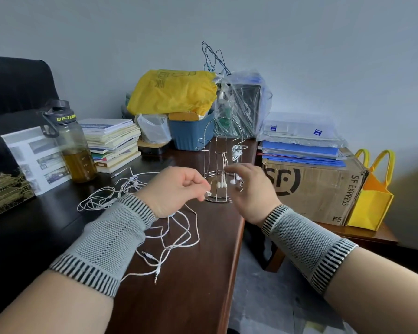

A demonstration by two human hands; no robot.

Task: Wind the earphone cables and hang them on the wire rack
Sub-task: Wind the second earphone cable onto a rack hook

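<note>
A silver wire rack (221,141) stands near the dark table's right edge. A wound white cable bundle (237,150) hangs on its right hook, and more earbuds (222,183) dangle inside it. My left hand (176,186) pinches a white earbud of a loose earphone cable (179,239) just left of the rack's base. That cable trails toward me and ends in jack plugs (152,257). My right hand (250,189) hovers at the rack's right side, fingers curled and apart, holding nothing that I can see. Another tangle of white earphone cables (111,191) lies behind my left wrist.
A bottle of amber liquid (74,145), a leaning booklet (34,157) and stacked books (114,143) stand at the left. A blue basket (191,133), yellow bag (171,92) and plastic bags crowd the back. A cardboard box (311,186) and yellow tote (369,201) sit right of the table edge (237,249).
</note>
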